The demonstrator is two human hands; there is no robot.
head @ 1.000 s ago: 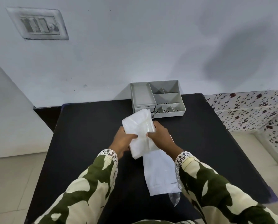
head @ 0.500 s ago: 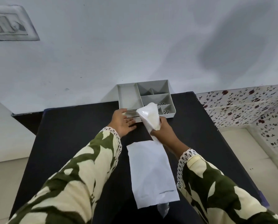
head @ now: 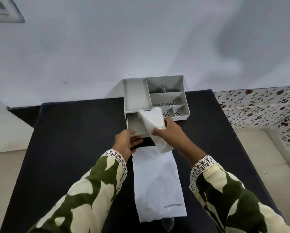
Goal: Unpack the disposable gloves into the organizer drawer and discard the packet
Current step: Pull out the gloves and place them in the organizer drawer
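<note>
A grey organizer (head: 135,96) with several top compartments stands at the table's far edge against the wall. Its drawer (head: 134,122) is pulled out toward me, and my left hand (head: 125,143) grips the drawer's front edge. My right hand (head: 169,133) holds a folded bundle of translucent white disposable gloves (head: 151,121) just above the drawer's right side. The flat white packet (head: 157,184) lies on the black table (head: 73,140) between my forearms, its near end at the table's front.
A white wall rises right behind the organizer. To the right of the table is a floral-patterned surface (head: 258,106) and pale floor. A switch plate (head: 3,10) sits on the wall at upper left. Bare black tabletop lies left and right of my arms.
My left hand has pulled the drawer out from the organizer. My right hand has carried the gloves forward over the open drawer. The packet stays flat on the table.
</note>
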